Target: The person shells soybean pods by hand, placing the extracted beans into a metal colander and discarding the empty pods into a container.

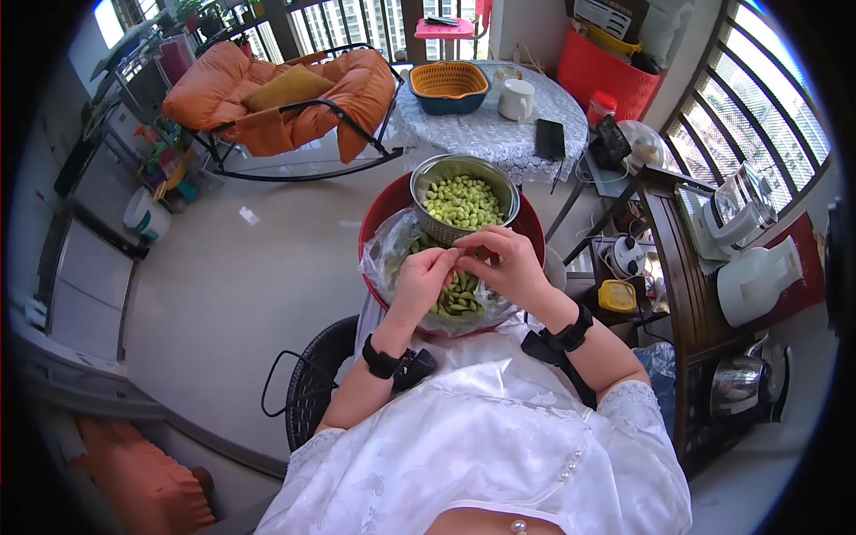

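L hand pinches a small item w/ fingertips near-closed (pod, prob.; can't tell) over pods in the red basin, by the colander, which R hand, also pinching it, could knock, spilling beans.

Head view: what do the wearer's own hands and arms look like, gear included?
Left hand and right hand are ungloved. Each wrist wears a black band, with a chunky dark piece at its inner side. White short sleeves, lacy at the hem. No readable markings.
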Motion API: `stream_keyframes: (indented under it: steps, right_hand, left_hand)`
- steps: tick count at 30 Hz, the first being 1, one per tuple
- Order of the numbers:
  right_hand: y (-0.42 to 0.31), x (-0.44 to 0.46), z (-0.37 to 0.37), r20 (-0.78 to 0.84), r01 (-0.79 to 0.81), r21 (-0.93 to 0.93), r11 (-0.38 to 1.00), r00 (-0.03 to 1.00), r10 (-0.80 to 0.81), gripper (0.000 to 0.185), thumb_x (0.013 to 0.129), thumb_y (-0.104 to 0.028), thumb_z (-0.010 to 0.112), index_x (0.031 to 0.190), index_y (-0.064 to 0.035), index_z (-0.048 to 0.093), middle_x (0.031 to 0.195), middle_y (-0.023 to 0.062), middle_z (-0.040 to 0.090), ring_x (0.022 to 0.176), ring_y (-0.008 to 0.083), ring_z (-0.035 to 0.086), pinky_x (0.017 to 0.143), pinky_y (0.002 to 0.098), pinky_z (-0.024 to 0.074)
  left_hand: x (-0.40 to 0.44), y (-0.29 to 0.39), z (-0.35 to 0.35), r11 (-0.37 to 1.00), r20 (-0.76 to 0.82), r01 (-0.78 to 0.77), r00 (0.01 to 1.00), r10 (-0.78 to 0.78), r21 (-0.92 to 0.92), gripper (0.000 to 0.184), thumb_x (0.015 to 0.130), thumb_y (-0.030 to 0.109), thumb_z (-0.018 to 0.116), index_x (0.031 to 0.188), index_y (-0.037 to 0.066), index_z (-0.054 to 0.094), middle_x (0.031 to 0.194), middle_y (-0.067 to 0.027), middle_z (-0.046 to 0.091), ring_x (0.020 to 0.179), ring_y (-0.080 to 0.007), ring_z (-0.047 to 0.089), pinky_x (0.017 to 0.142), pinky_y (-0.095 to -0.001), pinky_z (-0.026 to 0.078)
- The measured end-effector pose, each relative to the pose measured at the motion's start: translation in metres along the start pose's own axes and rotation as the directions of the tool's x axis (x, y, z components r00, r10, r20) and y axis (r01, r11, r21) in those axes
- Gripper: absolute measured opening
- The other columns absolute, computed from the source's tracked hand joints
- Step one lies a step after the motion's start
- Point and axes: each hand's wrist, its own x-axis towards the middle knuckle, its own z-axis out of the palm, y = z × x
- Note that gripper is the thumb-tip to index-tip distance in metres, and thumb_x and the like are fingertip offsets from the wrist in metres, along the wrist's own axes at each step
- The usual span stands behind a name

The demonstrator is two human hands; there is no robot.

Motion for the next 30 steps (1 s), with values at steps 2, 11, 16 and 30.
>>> stream_keyframes:
  steps: [2,11,16,30]
  right_hand:
    - [0.003,-0.001,0.002,0.004,-0.022,0.090,0.996,1.000,0.022,0.020,0.079,-0.011,0.076,0.098,-0.0064,0.072,0.079,0.0050,0.064,0.066,0.0153,0.061,0.060,0.0279,0.0493]
    - [0.004,-0.008,0.002,0.170,-0.321,0.478,0.818,0.947,0.273,0.020,0.084,-0.006,0.074,0.099,0.0068,0.069,0.087,0.0079,0.073,0.083,0.0133,0.071,0.076,0.0241,0.0562]
    - [0.012,-0.010,0.004,0.216,-0.375,0.570,0.731,0.927,0.307,0.016,0.086,-0.005,0.072,0.098,0.0055,0.069,0.087,0.0072,0.072,0.082,0.0117,0.070,0.075,0.0237,0.0557]
    - [0.050,0.017,-0.015,-0.361,-0.092,0.333,0.939,0.907,0.217,0.008,0.086,0.002,0.066,0.094,0.0032,0.068,0.108,0.0046,0.063,0.083,0.0081,0.065,0.071,0.0207,0.0534]
  left_hand:
    - [0.000,-0.001,0.000,1.000,-0.007,0.002,1.000,-0.002,0.014,0.030,0.099,0.026,0.058,0.084,0.002,0.069,0.064,0.0057,0.053,0.059,-0.0030,0.045,0.053,-0.0201,0.033]
    - [0.000,-0.008,0.000,0.988,-0.016,-0.038,0.999,0.040,0.150,0.031,0.096,0.026,0.063,0.080,0.000,0.071,0.064,0.0031,0.059,0.056,-0.0035,0.046,0.052,-0.0204,0.035]
    - [0.000,-0.005,0.000,0.992,0.008,-0.020,1.000,0.020,0.123,0.034,0.096,0.030,0.064,0.083,0.000,0.072,0.066,0.0018,0.062,0.056,-0.0033,0.046,0.052,-0.0201,0.035]
    - [0.001,-0.011,0.004,0.984,0.066,0.168,0.984,-0.164,-0.063,0.031,0.101,0.029,0.055,0.091,0.002,0.068,0.072,0.0035,0.059,0.063,-0.0042,0.050,0.057,-0.0195,0.039]
